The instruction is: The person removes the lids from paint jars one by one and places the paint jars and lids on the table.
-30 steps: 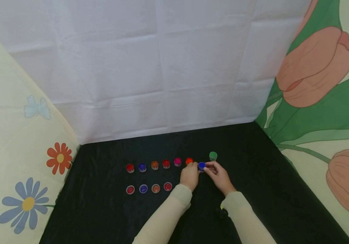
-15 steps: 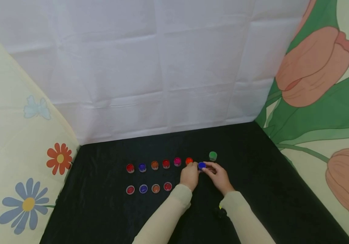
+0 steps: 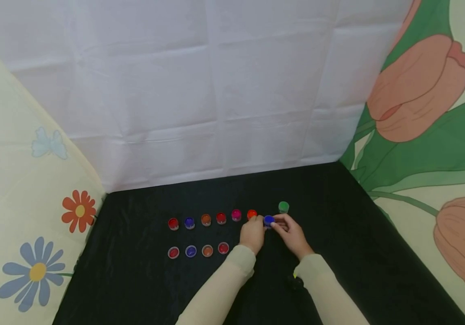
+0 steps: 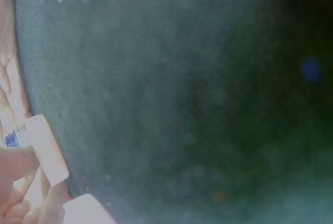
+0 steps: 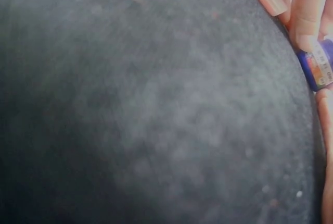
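In the head view, both hands meet at a small blue-lidded paint pot (image 3: pixel 269 220) right of a row of similar pots. My left hand (image 3: pixel 253 235) grips its left side with curled fingers, just in front of an orange-red pot (image 3: pixel 252 214). From the other side, thumb and fingers of my right hand (image 3: pixel 293 235) pinch the blue pot. The right wrist view shows a printed label on the blue pot (image 5: pixel 318 66) between fingertips. A washed-out pale pot (image 4: pixel 48 148) appears beside the left fingers in the left wrist view. Whether the lid is loose cannot be seen.
A green pot (image 3: pixel 283 207) stands behind the right hand. Leftward runs a row of pots, including a magenta one (image 3: pixel 236 215) and a red one (image 3: pixel 173 224). Nearer lie several round lid-like pieces, one blue (image 3: pixel 191 251). Black cloth (image 3: pixel 143 284) covers the table; a white sheet (image 3: pixel 167 90) hangs behind.
Almost nothing differs: both hands stay around the blue paint pot, with at most a tiny shift of the right fingers. The other pots have not moved.
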`<state>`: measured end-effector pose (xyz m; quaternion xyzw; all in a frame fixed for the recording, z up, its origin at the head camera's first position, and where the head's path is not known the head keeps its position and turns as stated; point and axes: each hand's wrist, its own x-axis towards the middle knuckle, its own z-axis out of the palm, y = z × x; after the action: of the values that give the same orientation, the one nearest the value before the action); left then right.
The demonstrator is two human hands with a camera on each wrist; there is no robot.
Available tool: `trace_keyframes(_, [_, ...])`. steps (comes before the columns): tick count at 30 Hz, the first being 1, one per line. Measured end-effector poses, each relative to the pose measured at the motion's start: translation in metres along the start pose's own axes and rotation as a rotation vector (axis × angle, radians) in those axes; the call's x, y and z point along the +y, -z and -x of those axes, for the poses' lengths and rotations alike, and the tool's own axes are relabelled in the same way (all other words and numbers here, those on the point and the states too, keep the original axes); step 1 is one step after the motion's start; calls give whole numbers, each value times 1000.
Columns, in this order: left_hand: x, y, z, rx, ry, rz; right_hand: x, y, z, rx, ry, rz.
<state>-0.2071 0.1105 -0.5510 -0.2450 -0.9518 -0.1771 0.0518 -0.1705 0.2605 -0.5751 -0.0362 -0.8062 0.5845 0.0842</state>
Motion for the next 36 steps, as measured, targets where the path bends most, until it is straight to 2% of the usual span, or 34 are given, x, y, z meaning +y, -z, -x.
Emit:
trace_keyframes(10, [1,4,-1,-18,16,6,-2,-3,-3,37,-21,9])
trace_keyframes(20, [1,6,-2,-40,29,21,-4,1,-7,-5,-24,12])
trace_keyframes(29, [1,6,-3,-59,46,60,-4,0,-4,44,4,-15])
trace_keyframes(32, [2,6,-2,-54,55,64,-5,0,-2,81,-11,-28])
trace_keyframes(36, [3,5,-1,-80,57,43,-12,0,4,124,-97,-112])
